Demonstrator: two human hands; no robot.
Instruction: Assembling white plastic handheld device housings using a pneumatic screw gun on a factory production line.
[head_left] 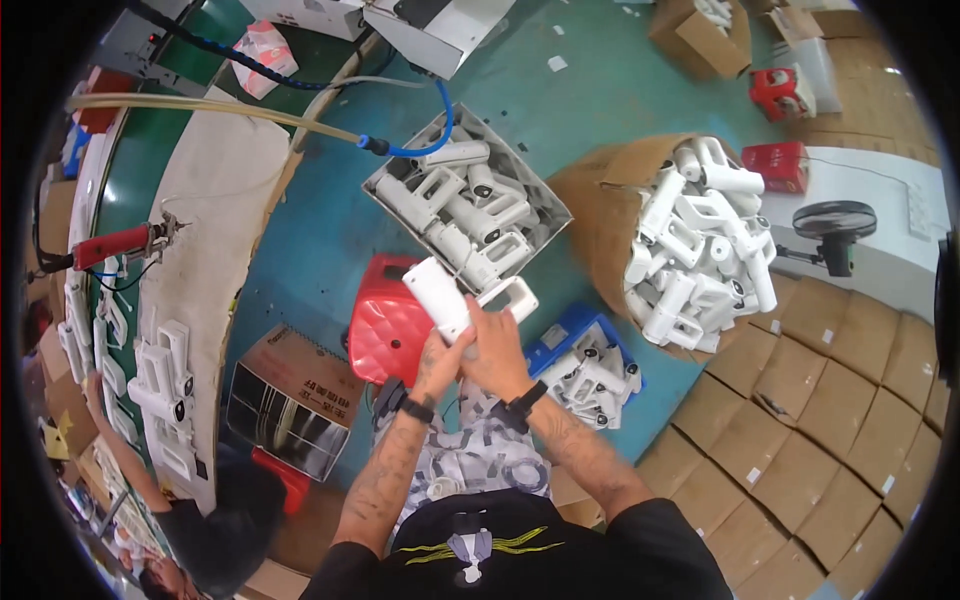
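Note:
In front of my body I hold a white plastic appliance housing (438, 293), a thick tube with a loop handle. My left hand (438, 366) has its fingers closed on the lower end of the tube. My right hand (497, 350) is wrapped round the housing near the loop handle; its fingertips are partly hidden. Just beyond the held piece stands a grey-white bin (385, 190) heaped with similar white housings (470, 208). Below my right hand, a blue crate (548, 350) holds several more. A red plastic stool (382, 322) is beside my left hand.
A large cardboard box (590, 215) full of white housings stands at right, near a black fan (834, 222) and stacked cartons (800, 400). A workbench (205, 200) with a red-handled tool (110, 247) runs along the left. A co-worker's arm (130, 465) reaches there. A blue hose (440, 125) hangs ahead.

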